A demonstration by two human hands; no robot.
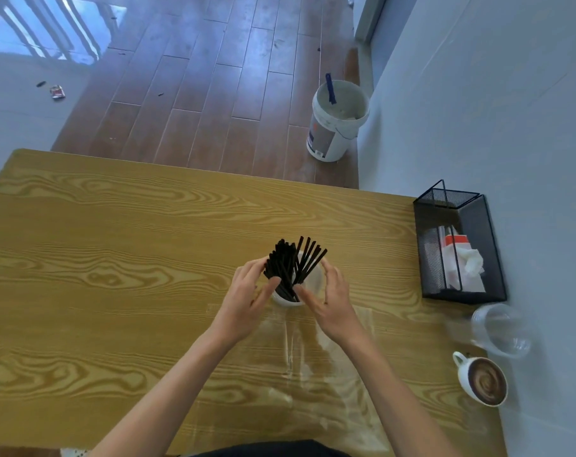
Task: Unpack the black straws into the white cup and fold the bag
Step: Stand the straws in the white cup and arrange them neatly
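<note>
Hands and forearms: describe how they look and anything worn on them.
Both forearms are bare up to the frame's bottom edge, with no sleeves in view. The left hand and right hand are gloveless. No rings, watch or bracelet show. A dark garment edge sits between the arms at the bottom.

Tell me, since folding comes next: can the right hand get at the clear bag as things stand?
Probably yes: the right hand holds nothing, and the clear bag lies flat just beneath its forearm, nothing covering it.
</note>
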